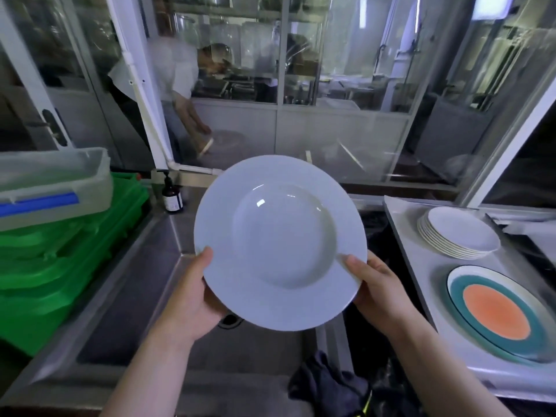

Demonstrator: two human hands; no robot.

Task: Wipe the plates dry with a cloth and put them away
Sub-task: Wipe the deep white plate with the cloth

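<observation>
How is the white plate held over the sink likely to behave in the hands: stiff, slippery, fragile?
The white plate is probably rigid: it holds its shape gripped only at the rim by the left hand and right hand. Its glossy highlights suggest a slick glaze, so it may slip. It looks ceramic, so likely breakable if dropped into the sink.

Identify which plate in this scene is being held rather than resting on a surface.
The white deep-welled plate, gripped by both hands over the sink; the white stack and the orange-and-teal plate rest on the counter.

Two bare forearms come up from the bottom edge, no sleeves showing on either. The left hand (192,299) and right hand (377,291) wear no gloves, rings, watch or wristband; the thumbnails are short and unpainted.
</observation>
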